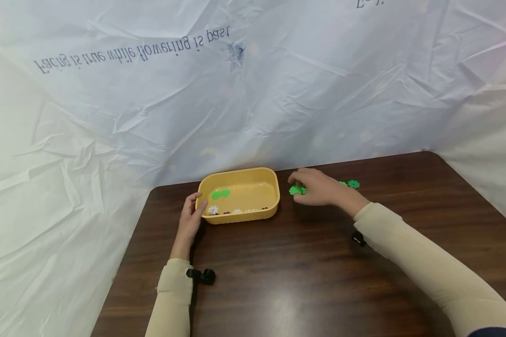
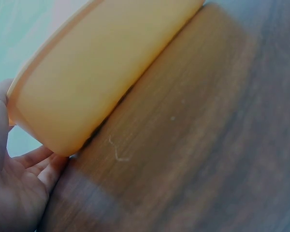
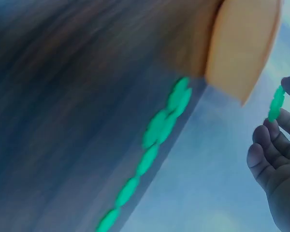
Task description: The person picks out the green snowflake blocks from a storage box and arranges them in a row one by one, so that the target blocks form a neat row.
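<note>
My left hand grips the left end of a yellow plastic basin, thumb over the rim. The left wrist view shows its other fingers against the outer wall of the basin. To the right of the basin, my right hand is over the table. Its thumb and finger pinch a thin green flower-shaped disc, seen edge-on and raised in the right wrist view. Below, a row of green discs lies on the table, some overlapping. In the basin are green discs and a white snowflake-shaped disc.
More white and dark discs lie along the basin's near inner side, partly hidden by its wall. A darker green disc is on the table beyond the right wrist. The brown wooden table ends at a hanging white sheet.
</note>
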### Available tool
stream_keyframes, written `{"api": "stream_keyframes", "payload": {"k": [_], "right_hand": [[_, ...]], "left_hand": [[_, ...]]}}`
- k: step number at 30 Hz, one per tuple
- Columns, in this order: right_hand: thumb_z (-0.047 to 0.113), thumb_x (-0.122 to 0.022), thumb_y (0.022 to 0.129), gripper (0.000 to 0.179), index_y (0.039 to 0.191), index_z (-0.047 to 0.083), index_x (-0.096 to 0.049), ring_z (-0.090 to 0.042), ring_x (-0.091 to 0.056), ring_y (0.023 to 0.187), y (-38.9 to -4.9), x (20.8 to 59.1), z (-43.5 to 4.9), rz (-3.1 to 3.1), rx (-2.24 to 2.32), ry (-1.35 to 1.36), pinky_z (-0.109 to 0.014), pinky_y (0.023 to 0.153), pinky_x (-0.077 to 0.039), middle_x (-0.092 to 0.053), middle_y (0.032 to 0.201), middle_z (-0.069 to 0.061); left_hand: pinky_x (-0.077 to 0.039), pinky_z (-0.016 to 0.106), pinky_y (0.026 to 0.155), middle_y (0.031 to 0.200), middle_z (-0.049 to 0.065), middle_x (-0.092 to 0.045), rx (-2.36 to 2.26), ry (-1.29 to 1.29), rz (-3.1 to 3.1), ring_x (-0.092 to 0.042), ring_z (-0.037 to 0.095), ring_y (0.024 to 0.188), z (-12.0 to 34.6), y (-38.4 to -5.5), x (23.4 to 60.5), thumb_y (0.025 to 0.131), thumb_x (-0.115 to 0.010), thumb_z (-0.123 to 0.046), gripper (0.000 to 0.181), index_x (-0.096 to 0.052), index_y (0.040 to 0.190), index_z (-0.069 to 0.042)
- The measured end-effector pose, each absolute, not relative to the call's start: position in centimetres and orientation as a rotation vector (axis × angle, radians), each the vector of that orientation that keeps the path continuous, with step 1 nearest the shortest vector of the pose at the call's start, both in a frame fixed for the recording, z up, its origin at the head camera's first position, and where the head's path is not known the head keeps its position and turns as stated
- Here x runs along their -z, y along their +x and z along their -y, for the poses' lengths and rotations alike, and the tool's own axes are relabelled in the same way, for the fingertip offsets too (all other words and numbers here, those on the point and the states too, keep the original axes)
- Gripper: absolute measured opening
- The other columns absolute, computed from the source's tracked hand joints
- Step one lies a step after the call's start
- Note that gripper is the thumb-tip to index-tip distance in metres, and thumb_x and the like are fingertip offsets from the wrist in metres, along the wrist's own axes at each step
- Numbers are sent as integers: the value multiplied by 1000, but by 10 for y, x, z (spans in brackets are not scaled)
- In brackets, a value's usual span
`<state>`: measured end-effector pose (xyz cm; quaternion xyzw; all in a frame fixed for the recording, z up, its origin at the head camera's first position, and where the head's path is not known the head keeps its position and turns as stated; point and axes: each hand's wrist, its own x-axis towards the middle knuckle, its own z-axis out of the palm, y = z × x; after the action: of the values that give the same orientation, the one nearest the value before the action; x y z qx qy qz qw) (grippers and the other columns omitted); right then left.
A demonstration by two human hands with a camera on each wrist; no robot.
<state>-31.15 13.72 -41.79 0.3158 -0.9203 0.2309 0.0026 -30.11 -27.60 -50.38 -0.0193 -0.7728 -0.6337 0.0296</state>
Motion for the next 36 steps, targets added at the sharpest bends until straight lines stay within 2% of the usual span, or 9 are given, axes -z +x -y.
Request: {"api": "stream_keyframes", "payload": {"k": [4, 7, 14, 16, 20, 26, 30, 33, 36], "right_hand": [[14, -69, 93, 37, 128, 0, -68, -22, -58, 89, -312, 430, -163, 2908, -714, 960, -44, 78, -51, -66, 111, -12], [10, -70, 92, 34, 124, -3, -68, -22, -57, 82, -313, 442, -178, 2895, -719, 957, -44, 73, -50, -66, 105, -14], [6, -70, 91, 26, 116, -2, -68, -16, -47, 72, -316, 464, -201, 2929, -695, 947, -38, 65, -43, -58, 89, -6], [5, -70, 91, 22, 113, 0, -68, -16, -47, 72, -317, 467, -205, 2925, -707, 944, -37, 65, -44, -59, 90, -5], [3, -71, 91, 15, 105, 3, -68, -16, -46, 72, -320, 469, -209, 2910, -712, 954, -38, 66, -44, -59, 92, -6], [3, -72, 92, 9, 100, 6, -70, -16, -48, 74, -321, 468, -212, 2955, -653, 959, -39, 67, -46, -61, 96, -7], [4, -73, 92, 9, 101, 6, -74, -16, -53, 77, -320, 468, -213, 2984, -608, 951, -41, 69, -50, -65, 102, -10], [3, -73, 91, 10, 101, 5, -75, -18, -56, 79, -320, 468, -213, 2985, -584, 953, -43, 71, -52, -65, 104, -11], [2, -73, 91, 9, 100, 5, -76, -18, -55, 78, -320, 468, -213, 2965, -578, 957, -42, 69, -51, -63, 103, -10]], "left_hand": [[-43, 28, 97, 151, 17, -47, 1941, -81, 2365, -50, 20, 118, 277, -304, 508, 112, -56, -26, 48, -42, 154, -7], [-43, 28, 98, 151, 17, -47, 1934, -67, 2376, -50, 16, 117, 276, -302, 506, 112, -56, -27, 48, -42, 154, -8], [-43, 28, 99, 152, 22, -44, 1966, -55, 2395, -50, 15, 117, 270, -286, 486, 112, -54, -21, 48, -40, 153, 0], [-44, 29, 98, 149, 24, -45, 1958, -74, 2389, -51, 19, 117, 269, -284, 484, 112, -54, -20, 48, -39, 152, 2], [-44, 26, 95, 145, 19, -48, 1951, -71, 2374, -51, 23, 118, 272, -294, 495, 112, -54, -22, 47, -41, 153, -3], [-42, 26, 99, 150, 17, -47, 1956, -71, 2364, -50, 17, 118, 276, -302, 505, 112, -55, -26, 48, -41, 154, -7], [-42, 33, 103, 151, 21, -46, 1970, -65, 2383, -50, 12, 115, 271, -293, 488, 112, -55, -21, 48, -40, 153, -2], [-41, 38, 105, 151, 23, -45, 1983, -54, 2393, -50, 15, 116, 267, -285, 475, 111, -55, -18, 48, -40, 152, 2], [-40, 37, 105, 153, 23, -44, 1987, -52, 2395, -48, 20, 119, 267, -285, 474, 111, -56, -19, 48, -41, 152, 1]]}}
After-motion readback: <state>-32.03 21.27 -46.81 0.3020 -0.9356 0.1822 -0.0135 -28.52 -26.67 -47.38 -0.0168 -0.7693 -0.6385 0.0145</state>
